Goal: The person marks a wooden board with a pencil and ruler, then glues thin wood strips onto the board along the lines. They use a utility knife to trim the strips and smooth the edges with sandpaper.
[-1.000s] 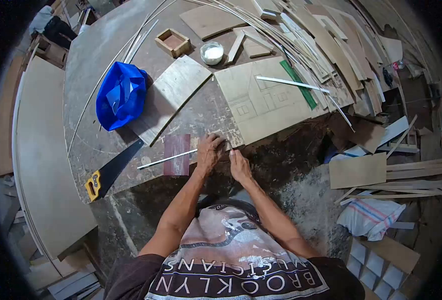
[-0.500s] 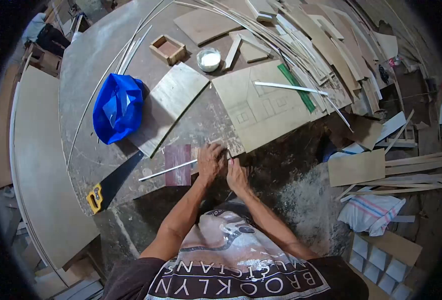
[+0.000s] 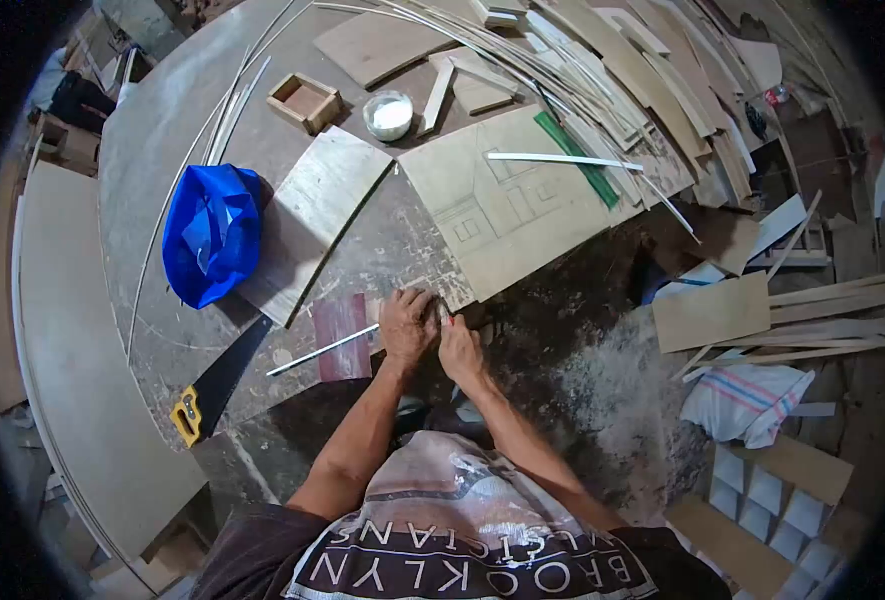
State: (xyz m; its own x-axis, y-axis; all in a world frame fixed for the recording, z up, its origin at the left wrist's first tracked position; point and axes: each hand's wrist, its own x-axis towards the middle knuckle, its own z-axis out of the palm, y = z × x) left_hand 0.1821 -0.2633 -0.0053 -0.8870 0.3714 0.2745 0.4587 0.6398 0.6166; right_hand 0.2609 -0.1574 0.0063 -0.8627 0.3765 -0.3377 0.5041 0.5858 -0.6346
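Note:
My left hand (image 3: 407, 324) is at the table's near edge, its curled fingers pressing down on a thin white strip (image 3: 322, 350). The strip runs out to the left across a maroon sandpaper-like sheet (image 3: 342, 337). Right beside it, my right hand (image 3: 460, 350) is closed around something small at the strip's right end; what it grips is mostly hidden by the fingers. Just beyond both hands lies a light plywood sheet (image 3: 507, 215) with pencil lines drawn on it.
A handsaw (image 3: 224, 375) with a yellow handle and a blue cloth bag (image 3: 212, 235) lie to the left. Farther back are a small wooden box (image 3: 304, 103), a tub of white paste (image 3: 388, 116) and stacked wood strips (image 3: 602, 80). A person (image 3: 77, 95) is at far left.
My view has shifted slightly, so the table things appear farther left. Both hands stay together at the strip, with the right hand's grip slightly changed.

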